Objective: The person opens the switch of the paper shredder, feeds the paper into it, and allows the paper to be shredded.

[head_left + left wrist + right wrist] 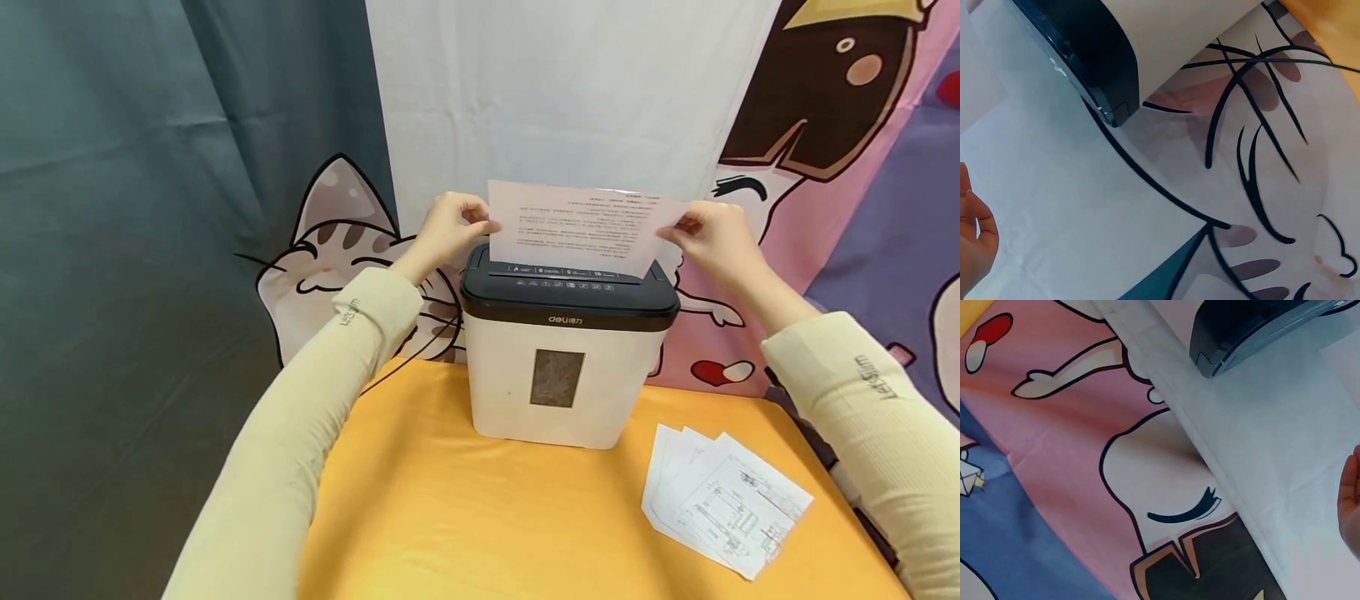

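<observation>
A printed sheet of paper (573, 225) stands upright over the top of a white paper shredder (495, 375) with a black lid (480, 292). My left hand (447, 229) pinches the sheet's left edge between thumb and fingers. On the opposite edge, my right hand (712, 237) pinches it too. The lower edge of the sheet meets the lid near the slot; whether it is inside cannot be made out. In the left wrist view, part of my left hand (975, 234) shows at the left border. The right wrist view catches a sliver of my right hand (1350, 506).
Several loose sheets with line drawings (723, 504) lie fanned on the yellow tabletop (450, 517), right of the shredder. A black cord (408, 358) runs off the shredder's left side. Behind it hangs a cartoon-printed curtain (570, 92).
</observation>
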Action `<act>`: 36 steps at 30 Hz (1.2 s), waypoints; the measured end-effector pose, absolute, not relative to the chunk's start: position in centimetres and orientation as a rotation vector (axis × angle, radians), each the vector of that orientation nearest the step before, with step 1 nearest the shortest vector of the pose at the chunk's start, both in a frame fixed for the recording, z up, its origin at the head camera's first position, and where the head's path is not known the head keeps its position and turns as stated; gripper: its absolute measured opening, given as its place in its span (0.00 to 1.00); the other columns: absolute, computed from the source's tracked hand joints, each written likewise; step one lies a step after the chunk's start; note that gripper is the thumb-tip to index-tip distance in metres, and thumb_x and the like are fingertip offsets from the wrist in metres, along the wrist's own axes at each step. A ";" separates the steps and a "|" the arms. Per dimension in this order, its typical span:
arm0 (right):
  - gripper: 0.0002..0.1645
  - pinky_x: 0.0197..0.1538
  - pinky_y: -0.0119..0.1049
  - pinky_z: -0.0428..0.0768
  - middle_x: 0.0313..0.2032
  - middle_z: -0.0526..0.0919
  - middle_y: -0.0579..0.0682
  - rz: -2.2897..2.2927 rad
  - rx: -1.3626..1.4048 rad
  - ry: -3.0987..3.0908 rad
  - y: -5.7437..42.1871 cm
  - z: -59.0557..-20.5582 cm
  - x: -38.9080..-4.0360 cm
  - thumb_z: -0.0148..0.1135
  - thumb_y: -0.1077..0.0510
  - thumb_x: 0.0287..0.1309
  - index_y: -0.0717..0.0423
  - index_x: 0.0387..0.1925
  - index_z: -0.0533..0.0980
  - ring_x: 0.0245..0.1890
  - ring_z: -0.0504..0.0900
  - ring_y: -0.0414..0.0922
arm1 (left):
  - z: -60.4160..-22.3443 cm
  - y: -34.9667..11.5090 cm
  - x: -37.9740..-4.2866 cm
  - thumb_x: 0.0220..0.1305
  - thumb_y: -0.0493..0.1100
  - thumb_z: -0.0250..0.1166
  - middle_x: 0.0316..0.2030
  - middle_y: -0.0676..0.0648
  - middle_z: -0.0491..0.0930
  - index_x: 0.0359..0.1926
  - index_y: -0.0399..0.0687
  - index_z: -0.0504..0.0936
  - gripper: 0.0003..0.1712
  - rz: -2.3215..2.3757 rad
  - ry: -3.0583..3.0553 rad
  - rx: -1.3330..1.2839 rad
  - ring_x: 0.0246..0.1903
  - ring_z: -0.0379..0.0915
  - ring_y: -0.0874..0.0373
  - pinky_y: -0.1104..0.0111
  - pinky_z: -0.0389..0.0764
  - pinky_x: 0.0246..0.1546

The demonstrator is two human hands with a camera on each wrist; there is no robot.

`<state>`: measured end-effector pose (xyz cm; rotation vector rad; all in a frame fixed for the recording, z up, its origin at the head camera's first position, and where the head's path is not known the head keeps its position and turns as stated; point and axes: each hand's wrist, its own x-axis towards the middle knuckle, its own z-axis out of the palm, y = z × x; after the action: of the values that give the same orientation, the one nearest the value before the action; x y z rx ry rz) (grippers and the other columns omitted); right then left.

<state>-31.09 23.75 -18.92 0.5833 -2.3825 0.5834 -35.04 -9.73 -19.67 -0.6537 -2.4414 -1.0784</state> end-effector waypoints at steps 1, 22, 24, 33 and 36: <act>0.11 0.27 0.13 0.63 0.35 0.85 0.65 0.578 0.583 -2.378 23.7 -19.0 -31.4 0.65 0.65 0.54 0.66 0.40 0.82 0.24 0.72 0.21 | -19.8 -9.7 -35.3 0.58 0.43 0.68 0.24 0.49 0.78 0.25 0.43 0.79 0.10 -1.078 -2.445 -0.643 0.30 0.72 0.56 0.69 0.70 0.37; 0.11 0.43 0.52 0.76 0.39 0.83 0.68 0.684 0.498 -2.398 22.1 -22.2 -34.3 0.61 0.69 0.56 0.69 0.42 0.80 0.37 0.81 0.59 | -22.8 -9.6 -37.6 0.60 0.43 0.65 0.39 0.41 0.84 0.36 0.39 0.85 0.10 -1.099 -2.495 -0.497 0.39 0.78 0.52 0.62 0.76 0.45; 0.11 0.42 0.53 0.76 0.38 0.83 0.68 0.678 0.496 -2.396 22.1 -22.3 -34.3 0.62 0.69 0.56 0.69 0.41 0.80 0.37 0.81 0.60 | -23.0 -9.6 -37.6 0.60 0.43 0.65 0.39 0.41 0.84 0.37 0.39 0.85 0.11 -1.104 -2.495 -0.502 0.38 0.78 0.52 0.63 0.76 0.44; 0.10 0.42 0.54 0.77 0.38 0.83 0.68 0.658 0.486 -2.384 22.4 -22.6 -34.2 0.61 0.68 0.56 0.69 0.40 0.80 0.37 0.81 0.61 | -23.3 -9.3 -37.7 0.60 0.43 0.65 0.38 0.40 0.84 0.38 0.38 0.85 0.11 -1.105 -2.498 -0.515 0.37 0.78 0.51 0.64 0.76 0.41; 0.10 0.42 0.54 0.77 0.37 0.83 0.68 0.652 0.475 -2.379 22.3 -22.8 -34.2 0.62 0.69 0.56 0.70 0.40 0.80 0.36 0.81 0.61 | -23.4 -9.4 -37.9 0.60 0.43 0.65 0.39 0.40 0.84 0.38 0.38 0.85 0.11 -1.102 -2.499 -0.534 0.37 0.78 0.51 0.62 0.77 0.42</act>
<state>-34.23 22.26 -22.76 0.4750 -2.3790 0.6524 -37.95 -9.41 -23.41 -0.5342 -2.4994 -1.1021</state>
